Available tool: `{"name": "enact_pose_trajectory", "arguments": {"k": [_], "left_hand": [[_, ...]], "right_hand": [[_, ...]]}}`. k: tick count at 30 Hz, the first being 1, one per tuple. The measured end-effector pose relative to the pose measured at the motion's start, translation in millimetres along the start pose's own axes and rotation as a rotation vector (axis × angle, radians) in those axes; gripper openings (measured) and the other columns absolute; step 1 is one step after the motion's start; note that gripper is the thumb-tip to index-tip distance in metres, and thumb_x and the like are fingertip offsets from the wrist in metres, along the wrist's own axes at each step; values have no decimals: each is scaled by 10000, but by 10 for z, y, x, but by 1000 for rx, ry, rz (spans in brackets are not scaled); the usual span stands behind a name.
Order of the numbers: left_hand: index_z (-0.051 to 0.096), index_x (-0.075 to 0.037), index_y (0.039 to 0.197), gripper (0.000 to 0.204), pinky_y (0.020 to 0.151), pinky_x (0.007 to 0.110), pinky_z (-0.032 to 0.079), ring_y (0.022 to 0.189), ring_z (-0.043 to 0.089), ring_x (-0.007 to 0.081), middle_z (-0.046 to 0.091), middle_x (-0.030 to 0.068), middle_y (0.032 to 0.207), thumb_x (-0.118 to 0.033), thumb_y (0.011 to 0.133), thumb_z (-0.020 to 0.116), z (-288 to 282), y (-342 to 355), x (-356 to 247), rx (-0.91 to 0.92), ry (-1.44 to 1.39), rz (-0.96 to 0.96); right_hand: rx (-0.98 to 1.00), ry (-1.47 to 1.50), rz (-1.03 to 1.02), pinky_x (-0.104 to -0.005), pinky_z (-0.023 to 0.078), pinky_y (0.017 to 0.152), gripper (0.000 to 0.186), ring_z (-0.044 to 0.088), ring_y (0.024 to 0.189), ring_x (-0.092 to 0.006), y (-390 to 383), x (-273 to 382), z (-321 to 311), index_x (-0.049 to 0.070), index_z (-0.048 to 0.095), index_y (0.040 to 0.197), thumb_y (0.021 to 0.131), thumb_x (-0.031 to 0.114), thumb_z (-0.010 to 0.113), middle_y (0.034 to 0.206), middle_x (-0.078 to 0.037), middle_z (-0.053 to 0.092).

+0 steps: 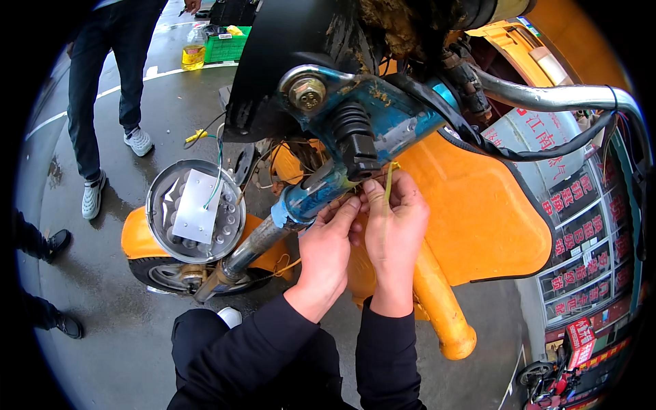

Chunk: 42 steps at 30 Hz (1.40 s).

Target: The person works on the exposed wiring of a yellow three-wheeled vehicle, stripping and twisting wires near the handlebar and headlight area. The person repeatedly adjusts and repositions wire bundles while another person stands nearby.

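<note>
My right hand (395, 229) is closed in a pinch beside the blue steering column (311, 195); a yellow-green wire (389, 183) comes out between its fingers. Close by, my left hand (326, 251) is also closed, thumb against fingers, below the column; what it pinches is hidden behind the fingers. Just above both hands hangs a ribbed black rubber boot (353, 133), against the blue bracket with its large bolt (307, 93). A round headlight (197, 217) with a silver plate on it dangles at the left, loose wires (219, 160) running from it.
An orange body panel (471, 219) and an orange tube (444, 311) stand to the right. A chrome handlebar (547, 98) with black cables crosses the upper right. The front wheel (160, 273) is low left. People's legs (106, 89) and a green crate (227, 46) are behind.
</note>
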State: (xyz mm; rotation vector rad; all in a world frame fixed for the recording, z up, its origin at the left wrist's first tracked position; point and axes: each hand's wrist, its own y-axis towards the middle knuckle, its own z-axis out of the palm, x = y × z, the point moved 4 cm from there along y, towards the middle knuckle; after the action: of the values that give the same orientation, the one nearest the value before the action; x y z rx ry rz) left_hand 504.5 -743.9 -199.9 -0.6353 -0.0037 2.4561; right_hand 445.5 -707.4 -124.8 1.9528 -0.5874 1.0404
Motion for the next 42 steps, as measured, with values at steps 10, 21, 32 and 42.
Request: {"name": "enact_pose_trajectory", "arguments": {"k": [10, 21, 32, 42], "left_hand": [[574, 43, 1237, 284, 891, 264, 499, 1017, 627, 154, 650, 100, 1140, -35, 964, 569, -23, 26, 20, 59, 11, 1], [645, -75, 1034, 96, 661, 233, 421, 714, 513, 60, 606, -38, 835, -158, 990, 620, -27, 67, 88, 90, -168, -102], [619, -89, 1012, 114, 672, 248, 420, 721, 524, 96, 605, -2, 845, -195, 1014, 576, -69, 65, 44, 163, -340, -244], [565, -122, 1233, 306, 938, 307, 465, 1042, 601, 141, 653, 12, 1107, -344, 1025, 531, -111, 85, 225, 492, -562, -431]], "right_hand": [[-173, -184, -306, -342, 519, 735, 122, 654, 806, -281, -4, 21, 79, 32, 729, 927, 818, -9, 692, 884, -132, 675], [-104, 90, 48, -301, 521, 754, 105, 660, 822, -180, -142, -42, 61, -20, 693, 981, 902, 30, 645, 884, -126, 703], [-95, -291, -247, -365, 505, 785, 118, 645, 848, -312, -127, 134, -9, -10, 699, 939, 877, 6, 600, 872, -177, 671], [-3, -501, -97, -437, 504, 758, 133, 652, 834, -401, -53, 301, 20, -13, 685, 929, 893, 65, 584, 868, -227, 672]]}}
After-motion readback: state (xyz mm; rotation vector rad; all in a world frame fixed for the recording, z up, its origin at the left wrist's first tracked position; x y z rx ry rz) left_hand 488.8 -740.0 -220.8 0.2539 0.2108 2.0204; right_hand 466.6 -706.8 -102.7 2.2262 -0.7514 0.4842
